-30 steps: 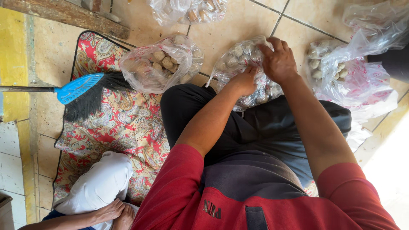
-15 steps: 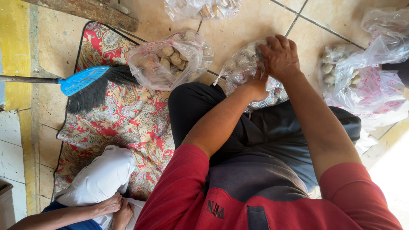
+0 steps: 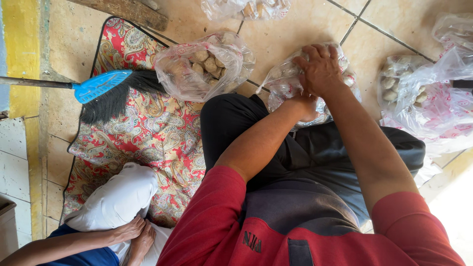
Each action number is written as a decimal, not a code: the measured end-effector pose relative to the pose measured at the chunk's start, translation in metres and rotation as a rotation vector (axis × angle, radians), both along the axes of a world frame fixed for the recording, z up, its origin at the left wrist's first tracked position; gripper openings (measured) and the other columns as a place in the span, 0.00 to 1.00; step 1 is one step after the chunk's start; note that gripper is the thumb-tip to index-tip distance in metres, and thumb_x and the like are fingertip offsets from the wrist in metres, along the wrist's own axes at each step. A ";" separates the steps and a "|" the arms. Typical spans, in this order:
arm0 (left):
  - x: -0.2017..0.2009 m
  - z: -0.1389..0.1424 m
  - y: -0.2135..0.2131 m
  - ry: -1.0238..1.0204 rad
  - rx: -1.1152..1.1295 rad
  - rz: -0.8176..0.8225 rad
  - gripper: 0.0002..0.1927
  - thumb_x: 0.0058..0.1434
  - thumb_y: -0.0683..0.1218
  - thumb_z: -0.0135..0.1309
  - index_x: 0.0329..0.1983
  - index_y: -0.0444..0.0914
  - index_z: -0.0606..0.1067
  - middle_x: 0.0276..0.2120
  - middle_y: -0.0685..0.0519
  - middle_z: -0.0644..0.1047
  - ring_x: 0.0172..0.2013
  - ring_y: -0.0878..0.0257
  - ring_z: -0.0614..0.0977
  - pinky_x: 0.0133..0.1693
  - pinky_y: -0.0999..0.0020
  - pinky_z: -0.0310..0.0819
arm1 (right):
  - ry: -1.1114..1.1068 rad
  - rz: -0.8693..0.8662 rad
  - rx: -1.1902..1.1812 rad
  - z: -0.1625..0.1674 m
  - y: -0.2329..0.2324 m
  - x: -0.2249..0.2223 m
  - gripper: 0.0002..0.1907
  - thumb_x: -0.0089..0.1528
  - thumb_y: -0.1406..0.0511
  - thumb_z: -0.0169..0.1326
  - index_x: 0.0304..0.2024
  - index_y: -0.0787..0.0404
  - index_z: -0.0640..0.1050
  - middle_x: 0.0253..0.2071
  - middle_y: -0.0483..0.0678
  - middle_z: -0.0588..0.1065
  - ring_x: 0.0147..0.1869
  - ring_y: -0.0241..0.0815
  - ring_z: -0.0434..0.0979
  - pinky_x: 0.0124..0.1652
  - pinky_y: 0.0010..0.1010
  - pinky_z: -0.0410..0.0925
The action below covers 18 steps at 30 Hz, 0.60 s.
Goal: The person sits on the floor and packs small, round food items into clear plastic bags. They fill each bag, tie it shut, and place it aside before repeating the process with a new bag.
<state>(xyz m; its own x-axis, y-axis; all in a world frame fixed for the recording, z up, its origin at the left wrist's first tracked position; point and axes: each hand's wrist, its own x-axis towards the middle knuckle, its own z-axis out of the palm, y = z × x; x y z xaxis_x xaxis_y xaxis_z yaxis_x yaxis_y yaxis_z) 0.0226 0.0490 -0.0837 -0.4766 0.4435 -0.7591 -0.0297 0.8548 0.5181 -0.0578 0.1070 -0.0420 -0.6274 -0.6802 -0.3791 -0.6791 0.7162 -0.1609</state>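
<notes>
A clear plastic bag with pale round lumps inside lies on the tiled floor in front of my black-trousered knees. My right hand presses down on its top, fingers curled over the plastic. My left hand is tucked under the right wrist and grips the near side of the same bag; its fingers are mostly hidden. Both arms come out of red sleeves.
An open bag of the same lumps lies to the left, another at the top, and more bags at the right. A blue-headed broom lies on a red patterned mat. Another person's clasped hands and white-clad knee are at lower left.
My hands stay on the same bag. The right hand's fingers have curled tighter over its top. The other person has not moved.
</notes>
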 end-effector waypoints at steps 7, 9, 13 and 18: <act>-0.002 0.004 0.001 -0.003 0.023 -0.026 0.34 0.66 0.58 0.49 0.67 0.33 0.57 0.64 0.37 0.59 0.61 0.44 0.66 0.61 0.51 0.60 | 0.088 0.143 -0.074 -0.014 -0.028 0.013 0.22 0.60 0.59 0.62 0.58 0.49 0.78 0.64 0.49 0.71 0.72 0.53 0.61 0.68 0.56 0.50; -0.002 0.007 -0.004 0.022 0.036 -0.011 0.32 0.66 0.57 0.49 0.65 0.33 0.61 0.62 0.37 0.63 0.59 0.45 0.70 0.59 0.51 0.64 | 0.004 -0.079 -0.444 -0.010 -0.003 0.015 0.23 0.61 0.63 0.63 0.59 0.55 0.78 0.62 0.52 0.73 0.70 0.55 0.66 0.67 0.51 0.58; -0.006 0.026 -0.018 0.110 0.109 0.066 0.29 0.65 0.56 0.49 0.62 0.33 0.68 0.57 0.36 0.71 0.54 0.46 0.78 0.56 0.52 0.71 | 0.100 -0.404 -0.771 0.014 0.074 0.048 0.21 0.63 0.70 0.64 0.58 0.64 0.77 0.58 0.60 0.75 0.64 0.62 0.72 0.62 0.47 0.67; -0.010 0.077 -0.063 0.364 -0.035 0.162 0.17 0.69 0.53 0.46 0.48 0.37 0.78 0.45 0.43 0.81 0.48 0.47 0.83 0.52 0.50 0.75 | 0.014 -0.771 -0.834 0.040 0.139 0.129 0.15 0.66 0.70 0.62 0.54 0.65 0.76 0.50 0.58 0.77 0.47 0.53 0.81 0.46 0.37 0.74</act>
<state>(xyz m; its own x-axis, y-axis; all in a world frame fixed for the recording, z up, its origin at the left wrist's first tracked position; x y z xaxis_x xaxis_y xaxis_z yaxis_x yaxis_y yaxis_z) 0.0126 -0.0137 -0.0068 -0.7790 0.3177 -0.5406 0.0152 0.8714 0.4903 0.0717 0.2456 -0.0018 -0.9887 -0.1481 0.0217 -0.1095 0.6170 -0.7793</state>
